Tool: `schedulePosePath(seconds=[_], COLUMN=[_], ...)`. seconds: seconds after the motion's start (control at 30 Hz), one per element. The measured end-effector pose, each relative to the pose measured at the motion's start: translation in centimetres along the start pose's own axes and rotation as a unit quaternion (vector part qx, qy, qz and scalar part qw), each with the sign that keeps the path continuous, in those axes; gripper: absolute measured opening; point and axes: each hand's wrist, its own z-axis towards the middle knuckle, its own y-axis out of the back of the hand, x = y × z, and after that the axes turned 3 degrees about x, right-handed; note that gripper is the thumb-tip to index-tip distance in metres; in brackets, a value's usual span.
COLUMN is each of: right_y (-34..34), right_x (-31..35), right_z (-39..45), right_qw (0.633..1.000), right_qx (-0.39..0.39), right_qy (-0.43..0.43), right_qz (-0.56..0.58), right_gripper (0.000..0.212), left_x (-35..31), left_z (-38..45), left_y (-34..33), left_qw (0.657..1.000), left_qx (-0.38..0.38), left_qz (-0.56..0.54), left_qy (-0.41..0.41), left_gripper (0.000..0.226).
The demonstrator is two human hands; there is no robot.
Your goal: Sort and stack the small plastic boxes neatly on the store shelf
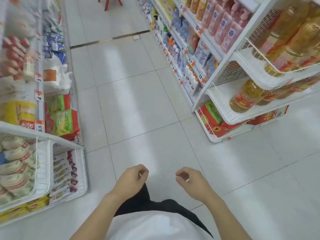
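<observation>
Plainly, nothing is in hand yet. In the head view, the one view there is, the person stands in a store aisle looking down at a pale tiled floor (pixel 138 101), with both bare forearms held out low in front of a white shirt. The left hand (pixel 131 179) has its fingers loosely curled and holds nothing; the right hand (pixel 188 179) is the same, fingers slack and curled inward, empty. The two hands are near each other but apart, over bare floor.

To the left runs a white shelf unit (pixel 39 108) with packets and price tags, and at its near end wire baskets (pixel 43 170) of wrapped goods. To the right stands another shelf unit (pixel 214 54) of pouches and bottles, with an end rack (pixel 223 104) carrying bottles of cooking oil (pixel 245 96). The left side is blurred, so labels cannot be read.

The small plastic boxes are not to be picked out anywhere here; if they sit on one of these shelves, I cannot tell which.

My judgement: this is the approach stage, before any sorting or stacking. The next move calls for finding the shelf that holds the boxes, turning to face it, and reaching in with an opened hand.
</observation>
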Motion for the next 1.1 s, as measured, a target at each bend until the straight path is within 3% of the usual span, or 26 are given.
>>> schedulePosePath(seconds=[0.13,0.3,0.57,0.83,1.1], right_y=[2.4,4.4,9.6,16.8,24.5], right_x=[2.8,8.5,20.7,26.7,36.5], right_z=[6.5,16.3,30.4,43.7,64.3], right_qw=[1.000,0.998,0.997,0.998,0.997], right_qx=[0.018,0.037,0.035,0.015,0.070], right_qy=[0.003,0.022,0.027,-0.014,-0.002], right_qz=[-0.015,-0.049,-0.066,-0.055,-0.046], right_gripper=[0.011,0.013,0.013,0.010,0.012], left_x=[1.2,2.3,1.3,-0.6,-3.8], left_z=[2.9,10.1,24.0,39.4,56.7], left_y=[2.4,7.8,22.7,36.6,49.4], left_qw=[0.998,0.997,0.998,0.997,0.995], left_qx=[-0.008,0.002,-0.004,-0.027,-0.031], left_qz=[-0.020,-0.036,-0.040,-0.050,-0.052], left_qy=[0.054,0.064,0.048,0.046,0.078], left_gripper=[0.014,0.014,0.013,0.014,0.015])
